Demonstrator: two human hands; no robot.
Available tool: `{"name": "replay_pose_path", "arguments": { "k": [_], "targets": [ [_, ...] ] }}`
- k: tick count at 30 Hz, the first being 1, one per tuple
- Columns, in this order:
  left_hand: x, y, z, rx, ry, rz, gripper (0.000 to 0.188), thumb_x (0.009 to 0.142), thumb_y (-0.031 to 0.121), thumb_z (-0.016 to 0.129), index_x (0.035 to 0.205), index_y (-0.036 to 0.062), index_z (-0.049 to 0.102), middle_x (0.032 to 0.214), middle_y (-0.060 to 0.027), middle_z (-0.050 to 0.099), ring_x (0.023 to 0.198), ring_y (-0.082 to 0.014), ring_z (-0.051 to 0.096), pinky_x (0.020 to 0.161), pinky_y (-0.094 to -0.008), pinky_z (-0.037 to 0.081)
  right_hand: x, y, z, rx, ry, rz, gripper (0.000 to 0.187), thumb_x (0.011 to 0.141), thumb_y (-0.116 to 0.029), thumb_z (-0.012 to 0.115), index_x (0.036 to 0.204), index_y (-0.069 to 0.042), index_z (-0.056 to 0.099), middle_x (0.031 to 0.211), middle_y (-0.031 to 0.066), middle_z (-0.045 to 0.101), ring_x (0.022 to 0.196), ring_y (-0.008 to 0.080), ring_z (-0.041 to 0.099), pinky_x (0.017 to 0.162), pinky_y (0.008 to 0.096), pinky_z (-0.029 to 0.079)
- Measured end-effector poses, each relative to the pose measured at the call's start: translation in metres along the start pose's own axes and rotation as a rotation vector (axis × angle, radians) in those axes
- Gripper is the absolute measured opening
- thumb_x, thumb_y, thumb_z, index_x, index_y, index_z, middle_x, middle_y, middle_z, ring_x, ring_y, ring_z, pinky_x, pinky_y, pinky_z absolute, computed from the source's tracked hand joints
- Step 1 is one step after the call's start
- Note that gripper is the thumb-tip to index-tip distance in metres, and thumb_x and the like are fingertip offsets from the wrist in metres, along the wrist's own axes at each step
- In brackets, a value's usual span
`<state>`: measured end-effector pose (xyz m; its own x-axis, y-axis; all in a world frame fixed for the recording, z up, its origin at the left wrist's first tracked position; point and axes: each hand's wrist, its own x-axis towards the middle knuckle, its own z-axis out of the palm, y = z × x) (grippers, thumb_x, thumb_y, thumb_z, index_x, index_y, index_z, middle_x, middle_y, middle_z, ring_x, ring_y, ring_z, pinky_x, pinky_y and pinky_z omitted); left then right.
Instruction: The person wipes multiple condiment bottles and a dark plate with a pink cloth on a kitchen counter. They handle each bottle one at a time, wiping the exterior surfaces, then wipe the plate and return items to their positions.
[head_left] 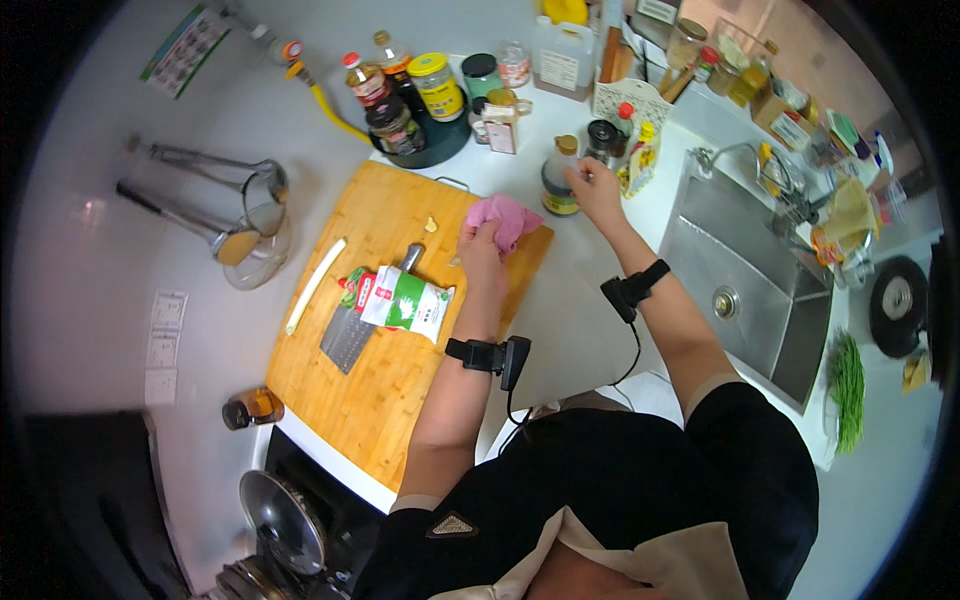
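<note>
My left hand is closed on a pink cloth, at the far right corner of a wooden cutting board. To the right, my right hand has its curled fingers at the side of a bottle with a brown cap and dark contents, which stands on the counter. On the board lie a white and green packet, a smaller red and green packet, a cleaver partly under them, a long white stalk and a small yellowish piece.
Behind the board, a dark tray holds several bottles and jars. A black-lidded jar and a yellow packet stand near my right hand. On the right is a steel sink, with green stalks beside it. A glass lid sits lower left.
</note>
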<state>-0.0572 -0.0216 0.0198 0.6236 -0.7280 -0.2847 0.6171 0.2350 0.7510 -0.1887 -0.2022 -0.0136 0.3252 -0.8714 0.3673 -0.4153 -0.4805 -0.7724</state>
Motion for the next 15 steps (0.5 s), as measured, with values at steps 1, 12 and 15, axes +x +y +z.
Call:
{"name": "replay_pose_path", "arguments": {
  "k": [1, 12, 15],
  "targets": [
    [-0.001, 0.002, -0.003, -0.014, -0.001, 0.022, 0.027, 0.09, 0.001, 0.054, 0.116, 0.0045, 0.06, 0.103, -0.0069, 0.066, 0.087, -0.0188, 0.066, 0.068, -0.0302, 0.054, 0.004, 0.0, -0.001, 0.057, -0.058, 0.059, 0.03, 0.084, -0.029, 0.072, 0.08, -0.002, 0.062, 0.075, 0.0136, 0.063, 0.068, 0.0312, 0.062, 0.063, 0.0397, 0.048],
    [-0.009, 0.031, -0.025, -0.101, 0.148, 0.08, 0.022, 0.091, 0.001, 0.052, 0.112, 0.0052, 0.059, 0.096, -0.0054, 0.065, 0.076, -0.0143, 0.062, 0.058, -0.0261, 0.047, 0.1, -0.107, 0.04, 0.684, -0.358, 0.123, 0.02, 0.095, -0.024, 0.066, 0.09, -0.005, 0.064, 0.083, -0.0002, 0.061, 0.073, 0.0081, 0.06, 0.065, 0.025, 0.053],
    [-0.012, 0.037, -0.034, -0.084, 0.189, 0.101, 0.023, 0.092, 0.001, 0.052, 0.113, 0.0057, 0.059, 0.094, -0.0048, 0.064, 0.075, -0.0135, 0.06, 0.057, -0.0257, 0.046, 0.133, -0.131, 0.082, 0.843, -0.41, 0.072, 0.017, 0.096, -0.023, 0.065, 0.094, -0.006, 0.064, 0.088, -0.0003, 0.06, 0.081, 0.0071, 0.059, 0.071, 0.0259, 0.055]
  ]
}}
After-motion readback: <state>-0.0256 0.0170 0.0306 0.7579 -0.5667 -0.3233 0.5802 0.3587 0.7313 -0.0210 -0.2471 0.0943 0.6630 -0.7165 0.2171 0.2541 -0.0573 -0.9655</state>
